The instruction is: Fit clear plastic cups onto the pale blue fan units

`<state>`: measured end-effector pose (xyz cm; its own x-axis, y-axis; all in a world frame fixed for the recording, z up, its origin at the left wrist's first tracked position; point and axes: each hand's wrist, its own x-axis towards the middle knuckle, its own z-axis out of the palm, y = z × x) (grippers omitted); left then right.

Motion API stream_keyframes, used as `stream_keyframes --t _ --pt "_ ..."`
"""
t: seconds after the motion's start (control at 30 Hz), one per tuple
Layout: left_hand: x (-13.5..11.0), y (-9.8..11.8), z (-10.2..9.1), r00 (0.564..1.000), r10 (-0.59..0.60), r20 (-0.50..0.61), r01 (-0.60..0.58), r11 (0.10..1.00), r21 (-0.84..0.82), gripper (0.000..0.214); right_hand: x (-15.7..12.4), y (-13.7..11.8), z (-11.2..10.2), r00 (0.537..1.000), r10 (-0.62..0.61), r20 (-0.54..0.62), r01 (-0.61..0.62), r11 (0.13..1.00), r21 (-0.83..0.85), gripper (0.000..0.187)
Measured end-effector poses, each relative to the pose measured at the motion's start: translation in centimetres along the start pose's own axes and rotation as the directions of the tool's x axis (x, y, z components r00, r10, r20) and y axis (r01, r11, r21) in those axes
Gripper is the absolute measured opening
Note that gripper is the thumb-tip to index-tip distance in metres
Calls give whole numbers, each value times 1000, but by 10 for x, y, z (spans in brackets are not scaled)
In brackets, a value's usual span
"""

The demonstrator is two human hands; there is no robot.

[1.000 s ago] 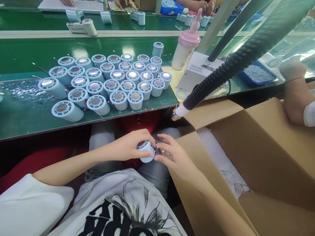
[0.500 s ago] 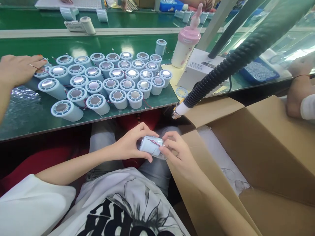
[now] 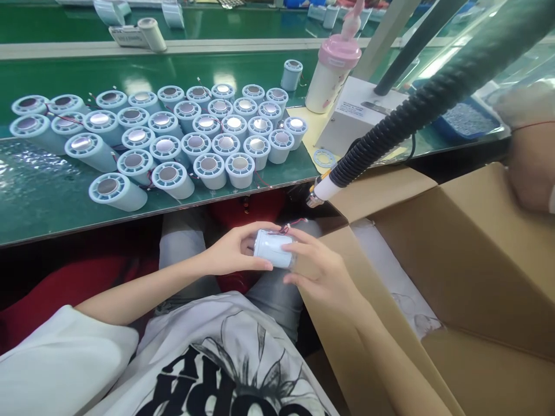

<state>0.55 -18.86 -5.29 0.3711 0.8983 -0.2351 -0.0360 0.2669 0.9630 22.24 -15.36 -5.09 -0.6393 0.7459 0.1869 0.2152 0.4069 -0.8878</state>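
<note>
Fingers [image 3: 260, 226] of the left hand [image 3: 228, 249] are curled round one end of a pale blue cylinder [image 3: 272, 248], thumb on the near side and the others over the far side, so that's a pretty snug grip. The right hand [image 3: 327, 267] is looser: forefinger laid on the cylinder's smooth shiny side, thumb spread lower by the other end, and I can't tell if that thumb actually touches. There's something see-through at that end too, too small to make out. Thin dark and red wire [image 3: 297, 223] pokes up between the hands.

The cylinder's lying tipped on its side, just left of the big carton [image 3: 489, 277]. Left forearm comes in nearly level, while the right one slants up across the carton's near flap. Carton's plain brown cardboard with a smooth white sheet [image 3: 388, 263] inside.

Beyond and left of the carton there's a glossy green bench [image 3: 47, 211] with loads of matching cylinders [image 3: 225, 144], round silvery discs set in spoked rims. Closer to the carton's far flap hangs a ribbed black hose [image 3: 381, 141] with a metal tip, and behind that a white bottle [image 3: 327, 81] with a pink lid. Past the carton's right side, someone else's arm [image 3: 535, 156] is just a blur.
</note>
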Motion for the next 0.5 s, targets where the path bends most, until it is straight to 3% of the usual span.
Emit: stream_keyframes --t 0.07,0.13,0.3,0.5 --pt "-3 1 -1 1000 -21 12 21 998 -52 64 -4 -1 1 996 -85 8 85 990 -113 36" --pt "-6 2 -2 999 -8 41 8 1000 -13 67 -7 -1 2 994 -105 11 106 988 -115 37" --pt "-11 8 -4 989 133 70 -144 971 190 73 -10 1 -1 999 -28 22 28 1000 11 45" --pt "-13 11 -5 962 239 136 -266 934 239 73 -10 -5 -4 995 82 51 -90 980 178 49"
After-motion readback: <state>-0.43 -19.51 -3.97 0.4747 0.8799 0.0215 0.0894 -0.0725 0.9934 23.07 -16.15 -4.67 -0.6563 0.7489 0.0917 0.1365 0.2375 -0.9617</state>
